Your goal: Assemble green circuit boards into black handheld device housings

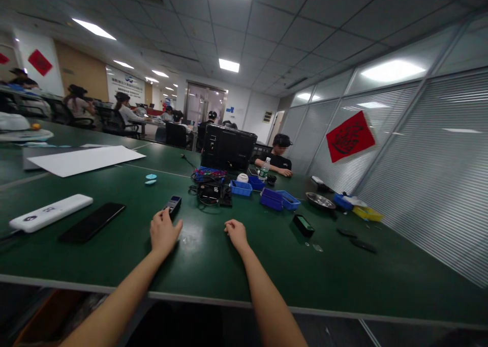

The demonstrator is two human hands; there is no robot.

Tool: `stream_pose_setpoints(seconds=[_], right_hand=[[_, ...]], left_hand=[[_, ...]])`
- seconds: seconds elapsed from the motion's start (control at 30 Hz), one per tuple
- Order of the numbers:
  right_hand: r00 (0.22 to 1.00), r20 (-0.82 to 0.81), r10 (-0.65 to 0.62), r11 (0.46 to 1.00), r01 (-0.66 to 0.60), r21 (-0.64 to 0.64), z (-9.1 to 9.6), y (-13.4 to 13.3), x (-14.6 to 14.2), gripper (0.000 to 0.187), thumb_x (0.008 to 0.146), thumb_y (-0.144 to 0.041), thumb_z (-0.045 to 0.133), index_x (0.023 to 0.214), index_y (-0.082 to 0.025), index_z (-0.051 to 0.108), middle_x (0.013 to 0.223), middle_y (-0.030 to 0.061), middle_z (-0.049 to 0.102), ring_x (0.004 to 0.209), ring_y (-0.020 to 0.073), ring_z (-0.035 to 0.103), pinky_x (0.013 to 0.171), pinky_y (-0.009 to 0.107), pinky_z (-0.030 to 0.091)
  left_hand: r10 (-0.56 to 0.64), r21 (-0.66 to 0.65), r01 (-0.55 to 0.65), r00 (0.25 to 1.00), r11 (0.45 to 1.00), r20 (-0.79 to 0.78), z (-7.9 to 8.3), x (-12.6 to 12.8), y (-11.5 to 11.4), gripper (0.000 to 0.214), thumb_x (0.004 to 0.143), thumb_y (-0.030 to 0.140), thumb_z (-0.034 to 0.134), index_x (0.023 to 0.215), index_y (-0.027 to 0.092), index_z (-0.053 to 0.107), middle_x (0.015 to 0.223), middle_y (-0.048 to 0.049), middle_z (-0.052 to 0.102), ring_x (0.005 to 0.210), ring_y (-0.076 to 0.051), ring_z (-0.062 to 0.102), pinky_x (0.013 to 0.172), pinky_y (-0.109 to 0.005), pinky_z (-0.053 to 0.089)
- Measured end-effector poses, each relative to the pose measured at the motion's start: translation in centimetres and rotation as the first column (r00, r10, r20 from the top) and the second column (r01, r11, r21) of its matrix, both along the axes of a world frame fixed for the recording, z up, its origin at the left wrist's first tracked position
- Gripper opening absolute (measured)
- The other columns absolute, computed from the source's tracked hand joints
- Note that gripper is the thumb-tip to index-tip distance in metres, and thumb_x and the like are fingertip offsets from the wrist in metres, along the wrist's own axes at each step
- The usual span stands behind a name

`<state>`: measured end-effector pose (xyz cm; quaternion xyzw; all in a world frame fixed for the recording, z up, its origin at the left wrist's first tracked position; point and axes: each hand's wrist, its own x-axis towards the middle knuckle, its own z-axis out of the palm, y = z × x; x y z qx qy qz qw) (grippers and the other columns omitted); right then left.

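My left hand [163,232] rests on the green table with its fingers curled over the near end of a small dark handheld device [175,201], which has a little grey screen at its far end. The thumb sticks out to the right, and the palm hides the device's near part. To the right, my right hand [237,235] lies on the tabletop, fingers curled in, with nothing visible in them. A black smartphone [93,222] and a white power strip [53,212] lie left of my left hand. Two light-blue oval pieces [151,179] sit beyond it.
A black monitor [229,147] stands behind tangled cables and a black device [209,193]. Blue bins [271,199], a bottle [264,169], a green-topped black box [304,225] and a metal bowl [320,200] are to the right. A person [280,156] sits across the table.
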<state>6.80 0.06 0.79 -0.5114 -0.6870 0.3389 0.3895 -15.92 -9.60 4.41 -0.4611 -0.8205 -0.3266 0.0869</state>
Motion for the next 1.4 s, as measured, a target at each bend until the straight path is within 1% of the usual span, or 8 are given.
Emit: stream_pose_setpoints(seconds=[0.17, 0.3, 0.47, 0.73, 0.87, 1.03, 1.23, 1.4], right_hand=[[0.997, -0.032, -0.063, 0.997, 0.065, 0.049, -1.0, 0.8, 0.6, 0.019, 0.071, -0.021, 0.046, 0.078, -0.016, 0.062, 0.062, 0.0009, 0.062, 0.054, 0.0118, 0.054, 0.053, 0.021, 0.041], [0.993, -0.059, -0.105, 0.992, 0.109, 0.071, -1.3, 1.3, 1.0, 0.020, 0.071, -0.022, 0.044, 0.079, -0.015, 0.062, 0.062, 0.0013, 0.062, 0.053, 0.0120, 0.054, 0.053, 0.022, 0.041], [0.990, -0.069, -0.120, 0.988, 0.126, 0.084, -1.6, 1.6, 1.0, 0.020, 0.070, -0.022, 0.045, 0.077, -0.016, 0.062, 0.060, 0.0008, 0.062, 0.053, 0.0122, 0.054, 0.053, 0.021, 0.041], [0.986, -0.130, -0.107, 0.992, 0.114, 0.048, -1.2, 1.3, 1.1, 0.020, 0.070, -0.023, 0.045, 0.078, -0.015, 0.061, 0.061, 0.0012, 0.061, 0.049, 0.0112, 0.051, 0.048, 0.021, 0.040], [0.980, -0.170, -0.100, 0.994, 0.107, 0.035, -1.0, 1.1, 1.0, 0.019, 0.069, -0.021, 0.045, 0.076, -0.015, 0.061, 0.060, 0.0011, 0.060, 0.049, 0.0106, 0.051, 0.049, 0.021, 0.040], [0.973, -0.211, -0.092, 0.996, 0.095, 0.002, -1.1, 1.2, 1.1, 0.017, 0.068, -0.020, 0.046, 0.075, -0.014, 0.060, 0.059, 0.0004, 0.059, 0.047, 0.0095, 0.050, 0.046, 0.020, 0.039], [0.967, -0.255, 0.027, 0.994, -0.053, -0.095, -0.8, 2.1, 1.7, 0.015, 0.065, -0.022, 0.052, 0.075, -0.014, 0.059, 0.057, 0.0003, 0.058, 0.043, 0.0081, 0.046, 0.036, 0.017, 0.033], [0.938, -0.336, 0.090, 0.979, -0.145, -0.142, -0.3, 2.5, 3.2, 0.021, 0.067, -0.025, 0.052, 0.082, -0.012, 0.058, 0.068, 0.0045, 0.061, 0.051, 0.0096, 0.052, 0.040, 0.017, 0.038]], left_hand=[[0.127, -0.023, -0.126, 0.988, 0.992, 0.087, -0.5, -1.6, 2.9, 0.072, 0.074, 0.048, 0.048, 0.129, 0.006, 0.029, 0.116, -0.0201, 0.045, 0.103, -0.031, 0.045, 0.083, -0.037, 0.035], [0.095, -0.053, -0.091, 0.991, 0.994, 0.091, -1.2, -2.6, 4.1, 0.069, 0.075, 0.048, 0.044, 0.127, 0.005, 0.031, 0.112, -0.0208, 0.050, 0.101, -0.032, 0.047, 0.082, -0.037, 0.036], [0.058, -0.118, -0.042, 0.989, 0.992, 0.133, -1.4, -3.6, 5.0, 0.052, 0.076, 0.042, 0.042, 0.117, 0.009, 0.043, 0.106, -0.0178, 0.054, 0.096, -0.031, 0.051, 0.076, -0.036, 0.038], [0.188, -0.113, -0.171, 0.967, 0.979, 0.172, -0.5, -3.4, 3.7, 0.050, 0.073, 0.040, 0.045, 0.113, 0.010, 0.045, 0.107, -0.0179, 0.053, 0.098, -0.031, 0.050, 0.075, -0.036, 0.038], [0.262, -0.119, -0.243, 0.946, 0.963, 0.191, -0.2, -4.6, 3.1, 0.053, 0.072, 0.044, 0.044, 0.114, 0.012, 0.045, 0.106, -0.0178, 0.054, 0.098, -0.033, 0.050, 0.075, -0.040, 0.039], [0.292, -0.105, -0.275, 0.933, 0.956, 0.210, -0.2, -6.2, 3.0, 0.055, 0.070, 0.045, 0.045, 0.113, 0.012, 0.046, 0.106, -0.0190, 0.054, 0.098, -0.033, 0.050, 0.075, -0.042, 0.039], [0.305, -0.073, -0.296, 0.922, 0.952, 0.238, -0.1, -6.4, 3.1, 0.056, 0.069, 0.044, 0.047, 0.115, 0.012, 0.045, 0.111, -0.0195, 0.051, 0.102, -0.034, 0.047, 0.078, -0.043, 0.039], [0.287, -0.055, -0.283, 0.916, 0.958, 0.281, 0.5, -6.2, 2.6, 0.060, 0.071, 0.049, 0.045, 0.118, 0.011, 0.041, 0.115, -0.0199, 0.048, 0.105, -0.035, 0.045, 0.079, -0.043, 0.038]])
